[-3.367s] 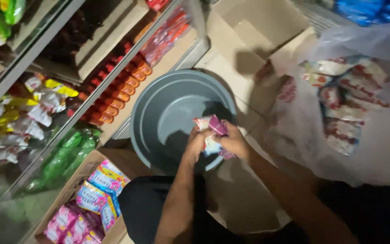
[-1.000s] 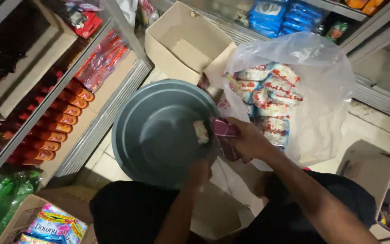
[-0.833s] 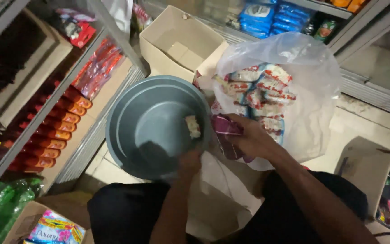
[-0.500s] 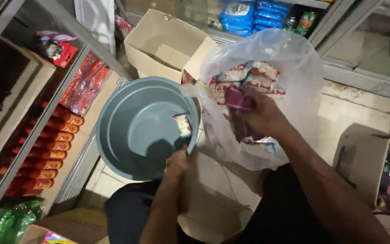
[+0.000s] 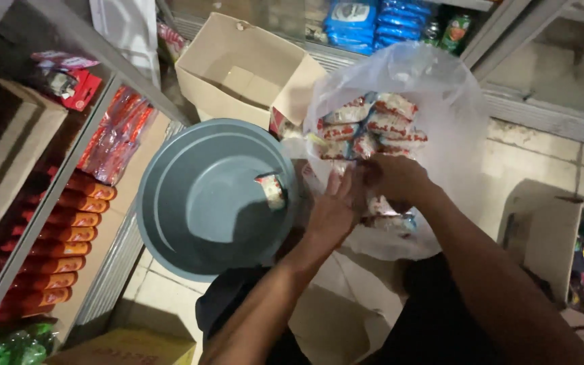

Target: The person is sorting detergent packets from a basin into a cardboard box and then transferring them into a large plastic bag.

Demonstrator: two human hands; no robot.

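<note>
A clear plastic bag (image 5: 461, 122) full of small red-and-white packets (image 5: 373, 128) stands on the floor in front of me. My right hand (image 5: 397, 179) reaches into the bag's mouth among the packets; what it grips is hidden. My left hand (image 5: 336, 209) lies flat against the bag's near edge, fingers stretched out and apart. To the left sits a round grey basin (image 5: 170, 203) with one small packet (image 5: 272, 190) inside, near its right wall.
An open cardboard box (image 5: 245, 67) stands behind the basin. Shelves on the left hold orange-red bottles (image 5: 55, 236) and red packs (image 5: 113, 138). Blue packs (image 5: 353, 17) fill a far shelf. Another carton (image 5: 555, 236) sits at right, and a yellow box (image 5: 130, 348) at bottom left.
My left hand has left the basin's rim and moved right to the bag. My right hand, which held a purple wrapper, has gone deeper into the bag. One packet now lies in the basin.
</note>
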